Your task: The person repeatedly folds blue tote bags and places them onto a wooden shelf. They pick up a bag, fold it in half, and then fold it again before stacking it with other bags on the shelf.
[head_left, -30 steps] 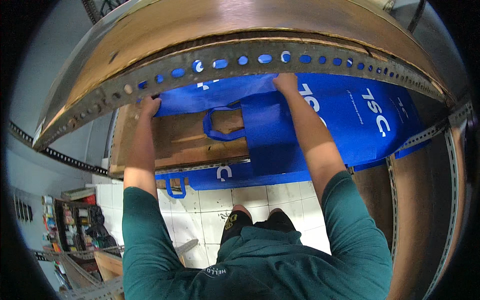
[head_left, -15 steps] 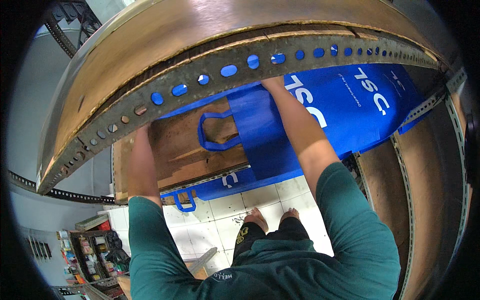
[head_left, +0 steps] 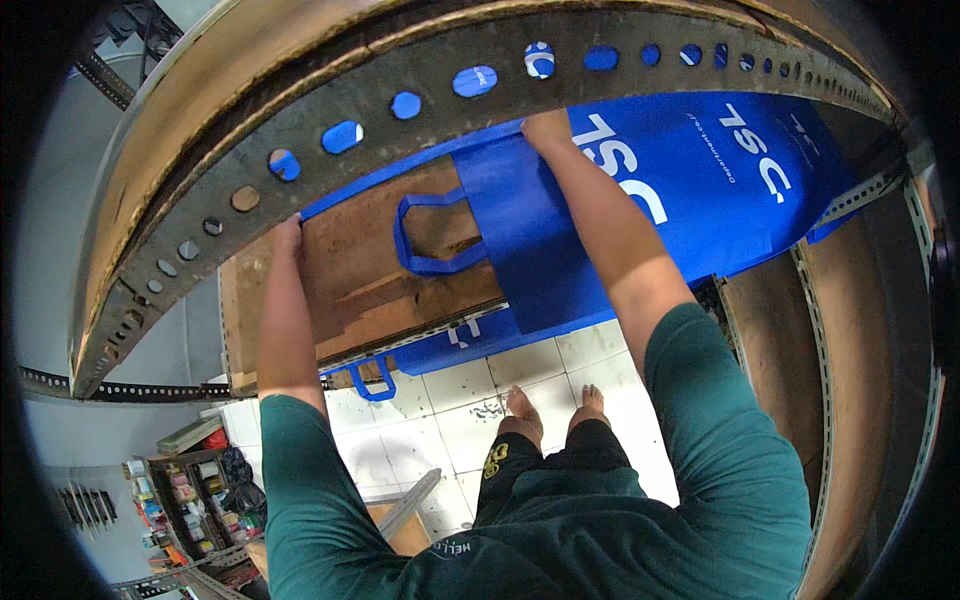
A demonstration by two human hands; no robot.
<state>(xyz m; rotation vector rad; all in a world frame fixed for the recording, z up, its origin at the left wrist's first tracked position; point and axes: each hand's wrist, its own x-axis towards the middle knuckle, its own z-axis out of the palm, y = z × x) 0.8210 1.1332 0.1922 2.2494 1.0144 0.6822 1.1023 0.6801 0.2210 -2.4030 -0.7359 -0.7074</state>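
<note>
Blue shopping bags (head_left: 640,200) with white lettering lie flat on a brown wooden shelf board (head_left: 350,270). A long blue edge or strap stretches leftward along the board's far side. At its left end my left hand (head_left: 288,236) is closed on it, the fingertips partly hidden by the metal rail. My right hand (head_left: 546,131) is closed on the bag's far edge, beside the lettering, its fingers turned away from view. Between my arms a blue loop handle (head_left: 405,235) lies on the bare wood. Another blue bag (head_left: 450,345) shows beneath the board, its handle hanging down.
A perforated metal rail (head_left: 300,130) edges a higher wooden shelf close above my hands. More shelf boards (head_left: 850,350) stand at right. White floor tiles (head_left: 450,400) lie under my bare feet. At lower left is a rack of small packages (head_left: 185,490).
The view has shifted, and both hands now show more fully below the metal rail. The blue edge between them is more exposed, and the bag's near flap sits slightly lower.
</note>
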